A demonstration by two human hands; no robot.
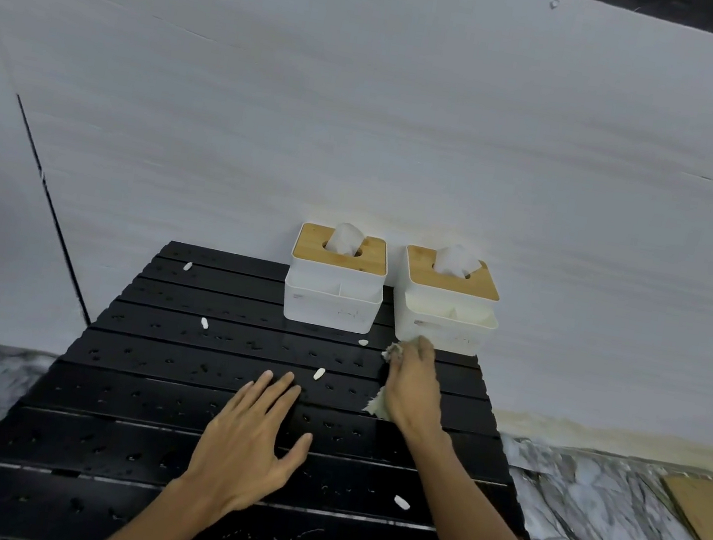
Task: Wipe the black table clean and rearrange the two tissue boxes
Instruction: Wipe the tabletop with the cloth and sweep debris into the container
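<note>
Right hand [413,384] presses what looks like a rag [376,406] flat near the black table's [137,403] far right edge, just before the right tissue box [447,305]; left hand [251,435] spread flat mid-table, left tissue box [337,278] beyond it.

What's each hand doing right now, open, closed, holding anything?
Left hand: open, flat on the black slatted table, holding nothing.
Right hand: pressing a crumpled pale cloth to the table.

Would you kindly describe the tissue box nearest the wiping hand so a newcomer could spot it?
Find the black slatted table against the wall. Two wooden-lidded white boxes stand at its far edge; it is the right tissue box, directly beyond the right hand holding the cloth.
</note>
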